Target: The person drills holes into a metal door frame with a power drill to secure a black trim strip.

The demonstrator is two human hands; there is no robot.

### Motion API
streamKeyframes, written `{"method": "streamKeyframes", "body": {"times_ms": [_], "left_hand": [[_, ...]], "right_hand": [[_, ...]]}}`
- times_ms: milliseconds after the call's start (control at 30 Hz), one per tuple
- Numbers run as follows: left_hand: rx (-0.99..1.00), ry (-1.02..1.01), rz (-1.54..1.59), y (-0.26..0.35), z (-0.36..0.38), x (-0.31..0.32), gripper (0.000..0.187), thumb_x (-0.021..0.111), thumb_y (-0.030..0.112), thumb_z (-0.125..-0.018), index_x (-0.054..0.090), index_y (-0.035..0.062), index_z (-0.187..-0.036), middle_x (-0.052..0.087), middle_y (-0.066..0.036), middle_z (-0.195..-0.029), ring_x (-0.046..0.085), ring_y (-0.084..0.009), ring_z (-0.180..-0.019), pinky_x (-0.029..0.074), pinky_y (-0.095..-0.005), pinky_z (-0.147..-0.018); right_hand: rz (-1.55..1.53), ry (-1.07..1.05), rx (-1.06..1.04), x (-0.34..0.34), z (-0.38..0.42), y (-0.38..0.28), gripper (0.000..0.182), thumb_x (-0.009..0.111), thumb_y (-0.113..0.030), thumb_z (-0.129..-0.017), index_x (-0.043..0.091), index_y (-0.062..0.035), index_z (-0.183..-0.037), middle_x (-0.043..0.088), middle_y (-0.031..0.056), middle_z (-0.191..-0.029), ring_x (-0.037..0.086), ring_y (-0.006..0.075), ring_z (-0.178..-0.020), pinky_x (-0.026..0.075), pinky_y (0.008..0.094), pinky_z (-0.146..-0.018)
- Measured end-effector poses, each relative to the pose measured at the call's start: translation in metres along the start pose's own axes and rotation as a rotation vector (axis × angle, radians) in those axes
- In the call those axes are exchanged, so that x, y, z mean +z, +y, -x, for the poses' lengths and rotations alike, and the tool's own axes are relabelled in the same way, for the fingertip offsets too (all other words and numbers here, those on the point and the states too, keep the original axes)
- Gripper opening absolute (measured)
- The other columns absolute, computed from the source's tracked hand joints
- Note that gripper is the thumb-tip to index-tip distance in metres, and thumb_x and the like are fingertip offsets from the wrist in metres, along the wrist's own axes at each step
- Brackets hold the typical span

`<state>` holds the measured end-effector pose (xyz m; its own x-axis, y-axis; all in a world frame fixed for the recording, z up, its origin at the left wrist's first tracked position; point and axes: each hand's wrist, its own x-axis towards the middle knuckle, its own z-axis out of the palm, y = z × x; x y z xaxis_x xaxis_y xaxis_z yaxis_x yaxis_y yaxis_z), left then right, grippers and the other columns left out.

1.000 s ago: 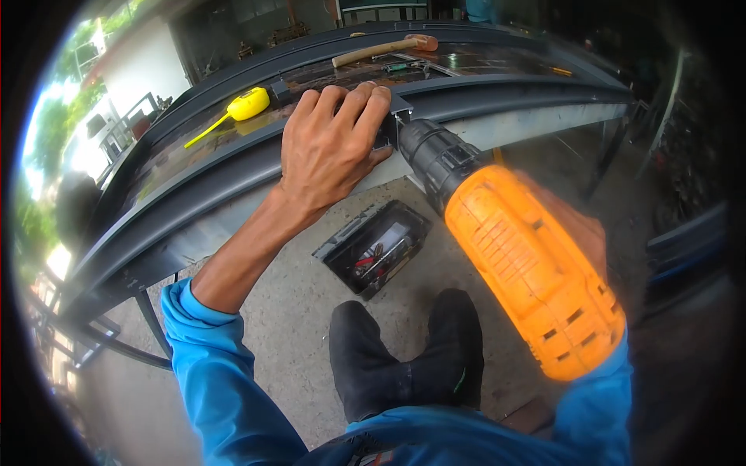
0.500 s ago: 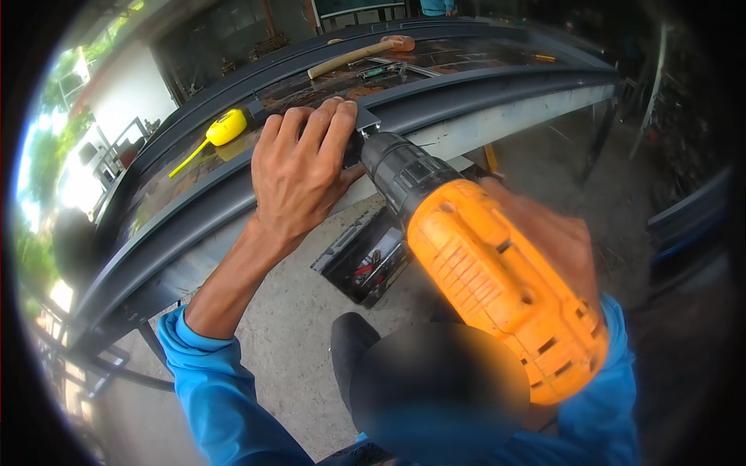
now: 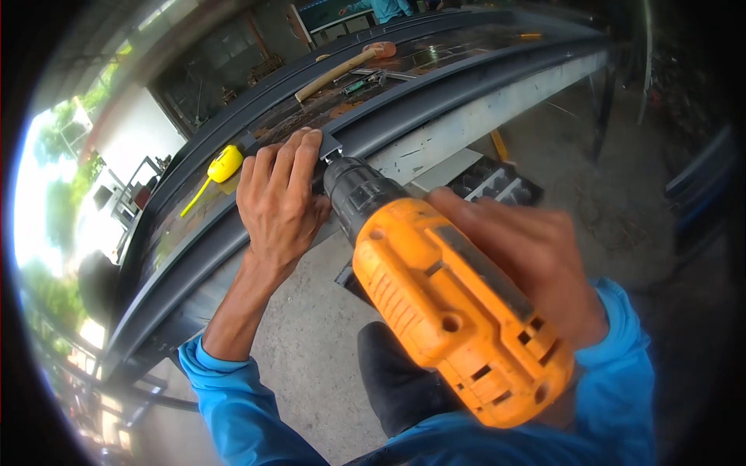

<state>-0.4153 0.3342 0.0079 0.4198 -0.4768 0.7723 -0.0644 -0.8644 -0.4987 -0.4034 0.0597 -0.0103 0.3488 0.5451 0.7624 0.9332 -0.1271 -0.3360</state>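
Note:
My right hand (image 3: pixel 536 260) is wrapped around an orange cordless drill (image 3: pixel 435 279), whose handle is mostly hidden beneath its body. The drill's black chuck (image 3: pixel 361 190) points away from me, and its tip meets a small dark metal piece (image 3: pixel 332 145) at the rail's edge. The fingers of my left hand (image 3: pixel 272 194) are curled over that piece and the long dark metal rail (image 3: pixel 458 97), thumb underneath. Where the drill bit meets the metal is hard to make out.
Beyond the rail lie a yellow tape measure (image 3: pixel 224 164) with its tape out, a wooden-handled mallet (image 3: pixel 338 72) and a green-handled tool (image 3: pixel 357 84). An open compartmented case (image 3: pixel 493 186) sits below the bench at right. A person in a blue sleeve (image 3: pixel 388 9) is at the far side.
The view has shifted, so the hands and drill appear further left and lower. The drill tip stays at the metal piece, and both hands keep their hold. More of the far person shows.

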Motion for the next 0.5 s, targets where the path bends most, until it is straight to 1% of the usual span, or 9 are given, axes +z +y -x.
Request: {"method": "streamKeyframes", "body": {"times_ms": [33, 67, 133, 167, 233, 267, 300, 400, 500], "left_hand": [[0.004, -0.025, 0.028, 0.000, -0.001, -0.003, 0.067, 0.070, 0.000, -0.053, 0.060, 0.0027, -0.119, 0.066, -0.009, -0.116, 0.060, -0.0262, -0.092, 0.046, -0.0375, -0.077], [-0.025, -0.033, 0.031, 0.002, -0.002, -0.003, 0.061, 0.070, 0.001, -0.059, 0.061, 0.0024, -0.119, 0.067, -0.009, -0.116, 0.061, -0.0267, -0.092, 0.047, -0.0374, -0.078], [-0.006, -0.028, -0.010, -0.001, 0.000, 0.001, 0.052, 0.066, 0.002, -0.068, 0.062, 0.0022, -0.120, 0.067, -0.011, -0.116, 0.061, -0.0272, -0.092, 0.047, -0.0372, -0.079], [0.010, -0.035, -0.022, -0.001, 0.000, 0.001, 0.052, 0.066, 0.002, -0.068, 0.062, 0.0022, -0.120, 0.067, -0.011, -0.116, 0.061, -0.0272, -0.092, 0.047, -0.0372, -0.079], [-0.016, -0.052, -0.038, -0.001, 0.001, -0.001, 0.045, 0.062, 0.004, -0.076, 0.062, 0.0024, -0.121, 0.068, -0.011, -0.116, 0.062, -0.0268, -0.093, 0.047, -0.0368, -0.080], [-0.008, -0.059, -0.045, -0.001, 0.001, 0.001, 0.045, 0.062, 0.004, -0.076, 0.062, 0.0024, -0.121, 0.068, -0.011, -0.116, 0.062, -0.0268, -0.093, 0.047, -0.0368, -0.080], [-0.021, -0.051, -0.051, -0.001, 0.002, 0.001, 0.044, 0.062, 0.005, -0.078, 0.062, 0.0027, -0.121, 0.068, -0.010, -0.116, 0.062, -0.0264, -0.093, 0.048, -0.0367, -0.080], [-0.046, -0.060, -0.072, -0.004, 0.004, 0.005, 0.041, 0.062, 0.007, -0.080, 0.063, 0.0034, -0.122, 0.068, -0.009, -0.116, 0.063, -0.0254, -0.093, 0.048, -0.0363, -0.081], [-0.055, -0.048, -0.074, -0.003, 0.005, 0.005, 0.042, 0.064, 0.010, -0.080, 0.063, 0.0037, -0.122, 0.068, -0.009, -0.116, 0.063, -0.0251, -0.094, 0.049, -0.0365, -0.081]], "right_hand": [[0.022, -0.007, -0.022, -0.001, 0.002, 0.002, 0.052, 0.077, -0.021, -0.080, 0.062, 0.0083, -0.119, 0.071, 0.0195, -0.090, 0.073, 0.0276, -0.071, 0.058, 0.0347, -0.061], [0.005, 0.019, -0.019, -0.001, 0.003, 0.004, 0.052, 0.077, -0.021, -0.080, 0.062, 0.0083, -0.119, 0.071, 0.0195, -0.090, 0.073, 0.0276, -0.071, 0.058, 0.0347, -0.061], [0.021, -0.013, -0.028, 0.001, 0.003, 0.006, 0.052, 0.075, -0.022, -0.080, 0.061, 0.0068, -0.120, 0.070, 0.0171, -0.086, 0.071, 0.0247, -0.067, 0.057, 0.0334, -0.056], [0.030, 0.036, -0.088, 0.003, 0.003, 0.010, 0.053, 0.074, -0.022, -0.078, 0.061, 0.0059, -0.122, 0.068, 0.0135, -0.080, 0.068, 0.0216, -0.061, 0.054, 0.0320, -0.052], [0.008, 0.039, -0.076, 0.002, 0.003, 0.009, 0.055, 0.074, -0.022, -0.077, 0.060, 0.0064, -0.122, 0.067, 0.0126, -0.079, 0.067, 0.0210, -0.059, 0.053, 0.0320, -0.050], [0.004, 0.027, -0.067, 0.002, 0.003, 0.009, 0.057, 0.074, -0.023, -0.075, 0.060, 0.0068, -0.122, 0.066, 0.0118, -0.077, 0.065, 0.0205, -0.057, 0.052, 0.0321, -0.049], [0.013, 0.057, -0.061, 0.006, 0.004, 0.010, 0.059, 0.075, -0.025, -0.074, 0.060, 0.0077, -0.121, 0.063, 0.0100, -0.073, 0.062, 0.0199, -0.053, 0.049, 0.0325, -0.047], [0.028, 0.103, -0.103, 0.009, 0.004, 0.011, 0.059, 0.074, -0.027, -0.074, 0.060, 0.0082, -0.120, 0.061, 0.0096, -0.071, 0.061, 0.0200, -0.052, 0.049, 0.0328, -0.047], [0.000, 0.076, -0.073, 0.007, 0.003, 0.010, 0.059, 0.074, -0.028, -0.075, 0.060, 0.0085, -0.119, 0.060, 0.0093, -0.069, 0.060, 0.0199, -0.051, 0.048, 0.0331, -0.046]]}}
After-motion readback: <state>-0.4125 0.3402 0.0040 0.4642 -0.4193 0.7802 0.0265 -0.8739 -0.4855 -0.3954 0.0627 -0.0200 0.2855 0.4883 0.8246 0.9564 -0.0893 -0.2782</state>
